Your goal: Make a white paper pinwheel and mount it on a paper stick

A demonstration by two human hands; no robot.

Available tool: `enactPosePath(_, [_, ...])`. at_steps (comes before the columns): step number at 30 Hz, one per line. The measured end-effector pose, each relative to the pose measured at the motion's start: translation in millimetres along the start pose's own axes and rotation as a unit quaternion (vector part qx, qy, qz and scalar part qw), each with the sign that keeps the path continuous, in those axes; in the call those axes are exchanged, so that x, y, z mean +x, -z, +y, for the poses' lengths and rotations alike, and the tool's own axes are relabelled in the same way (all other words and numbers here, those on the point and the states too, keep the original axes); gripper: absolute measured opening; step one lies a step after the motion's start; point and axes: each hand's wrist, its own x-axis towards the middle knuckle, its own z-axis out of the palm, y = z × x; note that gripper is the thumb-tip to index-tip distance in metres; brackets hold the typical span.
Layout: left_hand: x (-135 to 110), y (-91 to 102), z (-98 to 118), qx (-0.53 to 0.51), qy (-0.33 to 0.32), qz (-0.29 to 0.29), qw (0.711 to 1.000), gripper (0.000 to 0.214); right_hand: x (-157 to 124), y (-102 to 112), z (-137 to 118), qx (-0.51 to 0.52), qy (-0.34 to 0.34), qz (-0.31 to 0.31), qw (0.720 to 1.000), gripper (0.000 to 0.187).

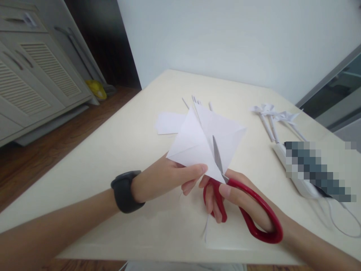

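Note:
My left hand [172, 177], with a black watch on its wrist, pinches the lower edge of a folded white paper [197, 141] held up above the cream table [113, 150]. My right hand [239, 199] grips red-handled scissors [251, 210], fingers through the loops. The scissors' blade [217, 156] points up and lies across the paper's lower part, near its middle fold.
A flat white sheet [167, 122] and several thin paper sticks [194, 101] lie behind the held paper. Paper pinwheels on rolled stems [272, 116] lie at the right, beside a white device with a cable [304, 184]. Grey cabinets [36, 75] stand on the left over wooden floor.

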Motion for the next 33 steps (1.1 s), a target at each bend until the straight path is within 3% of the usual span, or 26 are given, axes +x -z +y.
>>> enactPosePath(6, [-1,1.3,3,0.036,0.014,-0.013,0.999,0.049,1,0,2,0.006,-0.027,0.008,1.0,0.025])
enactPosePath(12, [0,2.1,11,0.046,0.027,-0.025,0.998,0.044,1,-1,1,-0.016,-0.032,0.014,0.999,0.038])
enactPosePath(17, [0,1.7,8,0.04,0.016,-0.026,0.999,0.045,2,-1,2,0.003,-0.032,0.013,0.999,0.031])
enactPosePath(22, [-2,0.1,3,0.029,0.005,-0.016,0.999,0.046,2,1,1,0.004,0.001,0.007,1.0,0.037])
enactPosePath(33, [0,-0.1,2,0.013,0.013,-0.025,1.0,0.045,1,1,1,-0.037,-0.019,0.008,0.999,0.037])
